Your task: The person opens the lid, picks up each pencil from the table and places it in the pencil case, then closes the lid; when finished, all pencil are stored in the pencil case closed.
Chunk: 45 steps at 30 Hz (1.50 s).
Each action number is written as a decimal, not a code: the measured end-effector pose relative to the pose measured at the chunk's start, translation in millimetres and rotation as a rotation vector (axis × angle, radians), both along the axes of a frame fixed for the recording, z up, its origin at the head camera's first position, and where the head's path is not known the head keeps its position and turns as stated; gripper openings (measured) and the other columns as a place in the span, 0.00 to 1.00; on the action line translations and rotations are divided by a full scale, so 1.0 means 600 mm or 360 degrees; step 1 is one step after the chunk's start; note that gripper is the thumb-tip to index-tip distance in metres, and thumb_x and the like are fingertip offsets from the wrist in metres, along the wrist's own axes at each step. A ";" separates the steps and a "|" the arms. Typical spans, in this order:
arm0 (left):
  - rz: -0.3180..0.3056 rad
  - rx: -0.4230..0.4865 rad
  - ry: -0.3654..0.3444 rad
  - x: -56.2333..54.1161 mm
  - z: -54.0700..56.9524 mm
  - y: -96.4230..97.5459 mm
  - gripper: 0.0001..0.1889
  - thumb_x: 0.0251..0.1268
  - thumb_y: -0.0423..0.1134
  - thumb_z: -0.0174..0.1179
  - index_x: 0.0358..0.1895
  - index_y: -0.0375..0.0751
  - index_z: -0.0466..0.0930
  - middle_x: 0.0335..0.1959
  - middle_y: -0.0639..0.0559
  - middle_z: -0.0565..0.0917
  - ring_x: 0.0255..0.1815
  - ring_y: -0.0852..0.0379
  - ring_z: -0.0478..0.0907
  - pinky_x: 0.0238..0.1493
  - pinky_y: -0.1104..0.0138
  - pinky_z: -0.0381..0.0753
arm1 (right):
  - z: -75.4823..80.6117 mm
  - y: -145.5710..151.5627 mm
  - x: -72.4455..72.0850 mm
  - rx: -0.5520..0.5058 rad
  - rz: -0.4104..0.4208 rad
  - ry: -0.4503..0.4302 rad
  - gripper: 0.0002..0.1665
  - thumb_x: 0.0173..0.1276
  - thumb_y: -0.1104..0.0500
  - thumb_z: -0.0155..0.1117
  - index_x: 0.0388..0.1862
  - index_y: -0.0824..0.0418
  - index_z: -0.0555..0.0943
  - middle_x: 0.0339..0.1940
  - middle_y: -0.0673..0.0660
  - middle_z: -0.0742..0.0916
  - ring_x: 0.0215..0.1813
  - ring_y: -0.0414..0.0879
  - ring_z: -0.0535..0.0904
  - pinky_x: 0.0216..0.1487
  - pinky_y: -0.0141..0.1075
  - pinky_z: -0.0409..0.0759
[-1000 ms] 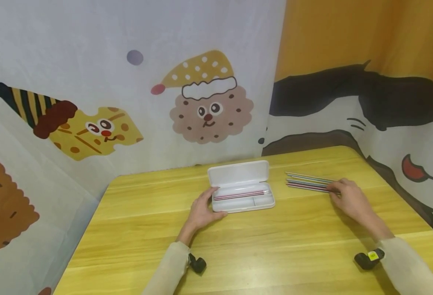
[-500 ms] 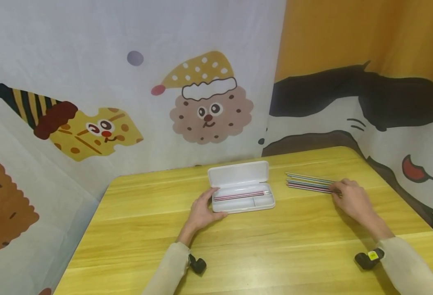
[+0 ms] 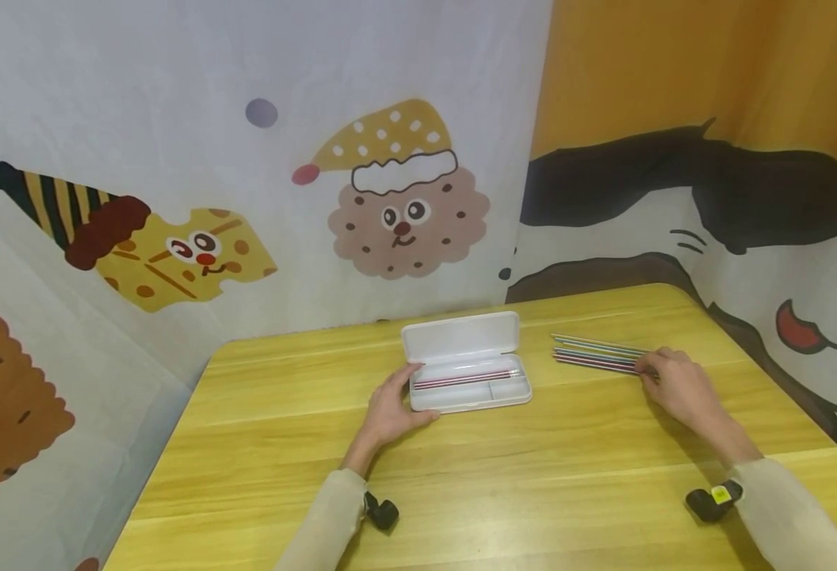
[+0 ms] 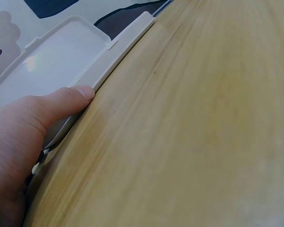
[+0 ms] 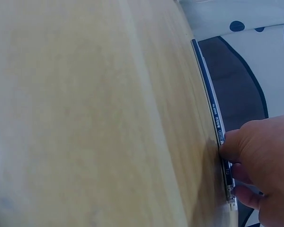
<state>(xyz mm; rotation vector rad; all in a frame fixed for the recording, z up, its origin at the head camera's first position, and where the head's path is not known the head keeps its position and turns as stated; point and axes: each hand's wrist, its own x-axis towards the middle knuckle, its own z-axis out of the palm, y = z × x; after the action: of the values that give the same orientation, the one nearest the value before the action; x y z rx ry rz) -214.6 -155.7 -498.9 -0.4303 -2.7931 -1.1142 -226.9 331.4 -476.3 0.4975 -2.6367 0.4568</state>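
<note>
My right hand (image 3: pixel 681 387) pinches at the pencils (image 3: pixel 595 361) near their eraser ends; light, stiff, probably rolly, I'd favour mid-shaft. Left hand (image 3: pixel 390 407) grips the case (image 3: pixel 457 396).

Soft light is casting a pale glare on the flat yellow wood-grain tabletop (image 3: pixel 493 500), while the right wrist view is looking hazy, a blurred shadow falling near the bare right hand (image 5: pixel 274 163).

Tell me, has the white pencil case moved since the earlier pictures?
No; in the head view, the white pencil case keeps the same place relative to the printed cookie.
</note>
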 end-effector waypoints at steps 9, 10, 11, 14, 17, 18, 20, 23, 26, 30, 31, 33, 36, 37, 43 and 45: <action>0.0009 0.0004 -0.0014 0.002 0.002 0.001 0.48 0.44 0.53 0.80 0.72 0.50 0.68 0.73 0.44 0.67 0.72 0.42 0.64 0.70 0.46 0.62 | -0.001 0.001 -0.002 0.0019 0.0029 0.0026 0.08 0.53 0.74 0.71 0.32 0.66 0.85 0.31 0.63 0.83 0.35 0.66 0.79 0.31 0.61 0.78; 0.0009 0.0006 -0.0015 0.001 0.002 0.001 0.48 0.44 0.53 0.80 0.72 0.50 0.68 0.73 0.44 0.67 0.72 0.42 0.64 0.70 0.46 0.62 | -0.001 0.000 -0.002 0.0019 0.0030 0.0026 0.08 0.53 0.74 0.71 0.32 0.66 0.85 0.32 0.63 0.83 0.35 0.66 0.79 0.31 0.61 0.78; 0.0008 0.0009 -0.0015 0.001 0.002 0.000 0.48 0.44 0.53 0.80 0.72 0.50 0.68 0.73 0.44 0.67 0.72 0.42 0.64 0.70 0.47 0.63 | -0.001 0.000 -0.002 0.0021 0.0031 0.0028 0.09 0.53 0.75 0.71 0.32 0.66 0.85 0.32 0.64 0.83 0.35 0.66 0.79 0.31 0.61 0.78; 0.0003 0.0006 -0.0006 0.000 0.001 0.000 0.48 0.43 0.53 0.80 0.72 0.51 0.69 0.73 0.44 0.68 0.72 0.42 0.64 0.70 0.47 0.63 | -0.001 0.000 -0.002 0.0024 0.0035 0.0026 0.09 0.53 0.75 0.70 0.32 0.67 0.84 0.32 0.64 0.83 0.35 0.66 0.79 0.31 0.61 0.78; -0.0001 0.0000 0.0009 -0.002 -0.001 -0.001 0.48 0.43 0.53 0.80 0.72 0.50 0.69 0.73 0.44 0.68 0.72 0.42 0.65 0.70 0.47 0.64 | -0.001 0.000 -0.001 0.0026 0.0036 0.0025 0.08 0.54 0.75 0.70 0.32 0.67 0.84 0.32 0.64 0.84 0.36 0.67 0.79 0.32 0.61 0.78; -0.0004 -0.0002 0.0016 -0.002 -0.001 -0.001 0.48 0.43 0.53 0.80 0.72 0.50 0.69 0.73 0.44 0.68 0.71 0.42 0.65 0.70 0.48 0.64 | -0.001 0.000 -0.001 0.0026 0.0037 0.0026 0.08 0.54 0.75 0.70 0.32 0.66 0.84 0.33 0.65 0.84 0.36 0.67 0.79 0.32 0.61 0.78; -0.0012 0.0001 0.0022 -0.003 -0.001 -0.001 0.48 0.44 0.53 0.80 0.72 0.49 0.69 0.73 0.44 0.68 0.71 0.43 0.66 0.69 0.49 0.65 | 0.000 -0.001 -0.001 0.0025 0.0040 0.0033 0.08 0.54 0.75 0.70 0.32 0.66 0.85 0.33 0.65 0.84 0.36 0.68 0.79 0.32 0.62 0.78; -0.0028 0.0009 0.0030 -0.004 -0.001 -0.002 0.48 0.44 0.52 0.80 0.72 0.48 0.69 0.72 0.43 0.69 0.70 0.43 0.66 0.69 0.51 0.67 | 0.000 -0.001 0.000 0.0023 0.0046 0.0048 0.08 0.55 0.75 0.70 0.32 0.66 0.85 0.33 0.65 0.84 0.36 0.68 0.79 0.31 0.62 0.78; -0.0030 0.0010 0.0026 -0.003 -0.001 -0.001 0.48 0.44 0.53 0.80 0.72 0.47 0.69 0.72 0.42 0.68 0.71 0.42 0.66 0.69 0.50 0.66 | 0.002 -0.001 0.001 0.0019 0.0054 0.0051 0.08 0.54 0.75 0.70 0.32 0.66 0.85 0.32 0.64 0.84 0.35 0.67 0.79 0.30 0.61 0.78; -0.0024 0.0013 0.0024 -0.002 0.000 -0.001 0.48 0.43 0.53 0.80 0.72 0.47 0.69 0.72 0.42 0.69 0.70 0.42 0.66 0.69 0.49 0.66 | 0.004 -0.002 0.001 0.0014 0.0063 0.0048 0.08 0.55 0.75 0.70 0.33 0.66 0.85 0.31 0.63 0.83 0.33 0.65 0.79 0.29 0.60 0.78; -0.0022 0.0014 0.0024 -0.002 0.000 -0.001 0.48 0.43 0.53 0.80 0.72 0.47 0.69 0.72 0.42 0.69 0.70 0.42 0.66 0.69 0.49 0.66 | 0.004 -0.003 0.001 0.0012 0.0067 0.0047 0.09 0.55 0.75 0.70 0.33 0.66 0.85 0.31 0.63 0.83 0.33 0.65 0.79 0.29 0.60 0.78; -0.0020 0.0014 0.0024 -0.002 0.000 -0.001 0.48 0.43 0.52 0.80 0.72 0.47 0.69 0.72 0.42 0.69 0.70 0.42 0.67 0.69 0.50 0.66 | 0.005 -0.004 0.001 0.0007 0.0071 0.0037 0.09 0.54 0.76 0.70 0.33 0.66 0.85 0.31 0.62 0.83 0.33 0.65 0.79 0.30 0.60 0.78; -0.0020 0.0017 0.0018 -0.002 0.001 0.000 0.48 0.43 0.52 0.80 0.72 0.47 0.69 0.72 0.43 0.69 0.70 0.42 0.67 0.69 0.49 0.66 | 0.006 -0.006 0.001 -0.0003 0.0077 0.0017 0.09 0.54 0.76 0.69 0.33 0.67 0.84 0.31 0.62 0.83 0.34 0.64 0.79 0.31 0.60 0.79; -0.0020 0.0018 0.0013 -0.002 0.001 0.000 0.48 0.43 0.52 0.80 0.72 0.48 0.69 0.72 0.43 0.69 0.70 0.42 0.66 0.69 0.49 0.66 | 0.006 -0.007 0.002 -0.0007 0.0076 0.0011 0.09 0.54 0.76 0.69 0.33 0.67 0.84 0.31 0.62 0.83 0.34 0.64 0.79 0.32 0.60 0.79; -0.0013 0.0013 0.0000 -0.002 0.002 0.000 0.48 0.43 0.53 0.80 0.72 0.49 0.69 0.72 0.43 0.69 0.71 0.42 0.66 0.69 0.47 0.65 | 0.009 -0.012 0.000 -0.0030 0.0098 0.0026 0.09 0.54 0.77 0.69 0.33 0.67 0.84 0.31 0.61 0.83 0.35 0.64 0.79 0.34 0.60 0.78; -0.0014 0.0011 0.0001 -0.002 0.002 0.000 0.48 0.43 0.53 0.80 0.72 0.49 0.69 0.72 0.43 0.69 0.71 0.42 0.66 0.69 0.47 0.65 | 0.009 -0.014 0.000 -0.0037 0.0116 0.0038 0.10 0.54 0.77 0.69 0.33 0.67 0.85 0.30 0.61 0.83 0.35 0.64 0.79 0.35 0.60 0.78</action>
<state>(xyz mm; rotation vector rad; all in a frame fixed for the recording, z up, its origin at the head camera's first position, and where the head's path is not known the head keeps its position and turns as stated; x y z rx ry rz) -215.7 -156.0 -497.9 -0.4428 -2.7885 -1.1248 -227.0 323.2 -470.6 0.5900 -2.5939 0.5003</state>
